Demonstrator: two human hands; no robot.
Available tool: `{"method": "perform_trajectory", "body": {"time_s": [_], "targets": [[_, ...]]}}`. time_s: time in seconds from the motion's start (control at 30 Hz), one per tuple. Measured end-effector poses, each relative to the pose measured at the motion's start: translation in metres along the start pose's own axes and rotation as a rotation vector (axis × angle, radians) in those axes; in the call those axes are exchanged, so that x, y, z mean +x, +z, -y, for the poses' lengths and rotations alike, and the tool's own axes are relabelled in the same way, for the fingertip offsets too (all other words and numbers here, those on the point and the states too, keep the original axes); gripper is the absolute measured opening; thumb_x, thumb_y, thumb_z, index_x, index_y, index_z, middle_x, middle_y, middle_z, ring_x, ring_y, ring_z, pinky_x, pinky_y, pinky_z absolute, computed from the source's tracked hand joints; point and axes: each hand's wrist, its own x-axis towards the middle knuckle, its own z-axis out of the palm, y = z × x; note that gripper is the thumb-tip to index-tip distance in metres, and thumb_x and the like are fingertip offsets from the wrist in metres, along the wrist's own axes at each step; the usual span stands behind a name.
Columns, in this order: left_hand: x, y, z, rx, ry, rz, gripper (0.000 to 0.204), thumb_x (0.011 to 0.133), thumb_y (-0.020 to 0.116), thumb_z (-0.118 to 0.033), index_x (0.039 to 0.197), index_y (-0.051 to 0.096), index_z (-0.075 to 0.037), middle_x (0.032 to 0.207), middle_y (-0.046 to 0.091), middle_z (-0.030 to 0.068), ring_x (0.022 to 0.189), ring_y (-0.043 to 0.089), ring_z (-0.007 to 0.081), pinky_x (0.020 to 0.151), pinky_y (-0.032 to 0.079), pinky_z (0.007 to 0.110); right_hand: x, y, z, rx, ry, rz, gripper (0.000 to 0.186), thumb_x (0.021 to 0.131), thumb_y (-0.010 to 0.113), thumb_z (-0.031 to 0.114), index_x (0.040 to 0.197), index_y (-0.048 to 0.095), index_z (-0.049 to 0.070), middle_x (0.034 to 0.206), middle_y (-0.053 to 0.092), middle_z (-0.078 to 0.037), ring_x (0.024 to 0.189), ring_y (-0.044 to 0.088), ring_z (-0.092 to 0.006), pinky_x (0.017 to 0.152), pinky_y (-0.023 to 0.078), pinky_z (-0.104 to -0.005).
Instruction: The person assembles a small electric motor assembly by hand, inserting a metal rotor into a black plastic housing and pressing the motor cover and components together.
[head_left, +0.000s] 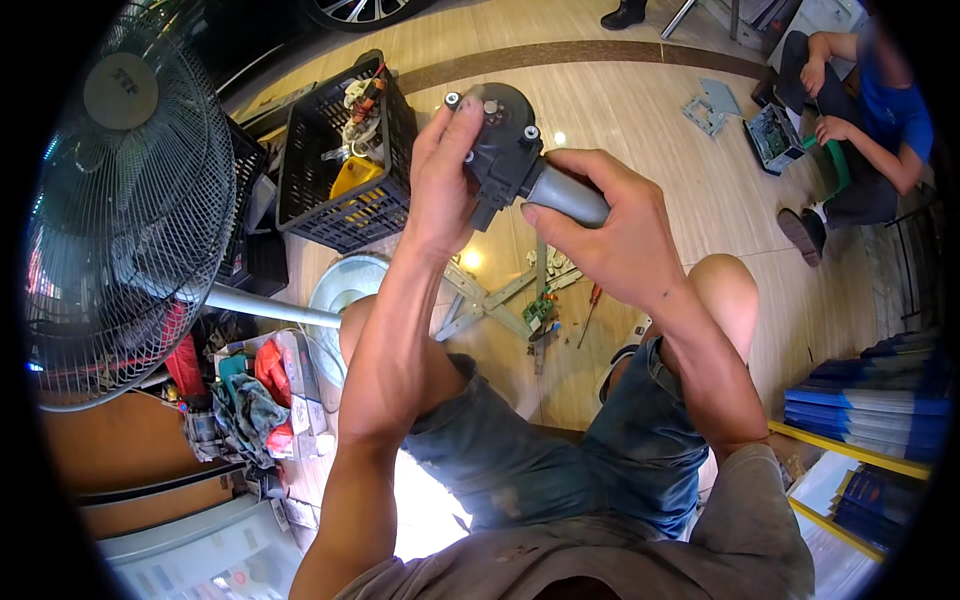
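Note:
A small electric gear motor, with a black housing and a silver cylinder, is held up in front of me over my knees. My left hand grips the black housing from its left side, the thumb on top near a round mount. Around the silver cylinder at the right end, my right hand is closed with thumb and fingers. On the floor beneath lie a crossed metal frame, a green circuit board and a red-handled screwdriver.
A black plastic crate with loose parts stands at the left. Nearby is a large fan on a round base. A co-worker sits at the far right by an opened metal case. Stacked booklets fill a right-hand rack.

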Motion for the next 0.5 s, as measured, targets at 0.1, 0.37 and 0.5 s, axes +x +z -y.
{"method": "perform_trajectory", "body": {"time_s": [0.1, 0.37, 0.5], "targets": [[0.000, 0.002, 0.002, -0.050, -0.031, -0.037, 0.033, 0.101, 0.052, -0.036, 0.109, 0.059, -0.005, 0.093, 0.067, 0.0058, 0.074, 0.064, 0.0115, 0.059, 0.051, 0.026, -0.001, 0.002, -0.004, -0.126, -0.158, -0.088, 0.043, 0.075, 0.076, 0.013, 0.114, 0.062, 0.001, 0.100, 0.065, -0.017, 0.088, 0.066, -0.0337, 0.077, 0.052, -0.0401], [-0.002, 0.001, 0.008, -0.088, -0.171, -0.048, 0.037, 0.099, 0.051, -0.042, 0.104, 0.065, -0.008, 0.081, 0.070, 0.0019, 0.061, 0.063, 0.0090, 0.043, 0.043, 0.024, -0.002, 0.004, -0.006, -0.403, -0.430, -0.165, 0.053, 0.071, 0.074, 0.001, 0.121, 0.058, 0.004, 0.104, 0.057, -0.012, 0.091, 0.060, -0.0308, 0.075, 0.053, -0.0384], [-0.001, -0.002, 0.015, -0.140, -0.263, -0.053, 0.037, 0.100, 0.049, -0.043, 0.103, 0.065, -0.010, 0.080, 0.070, 0.0004, 0.059, 0.062, 0.0090, 0.042, 0.041, 0.024, -0.004, 0.007, -0.005, -0.413, -0.426, -0.165, 0.056, 0.070, 0.072, -0.001, 0.124, 0.057, 0.002, 0.108, 0.056, -0.012, 0.094, 0.060, -0.0302, 0.075, 0.053, -0.0376]]}}
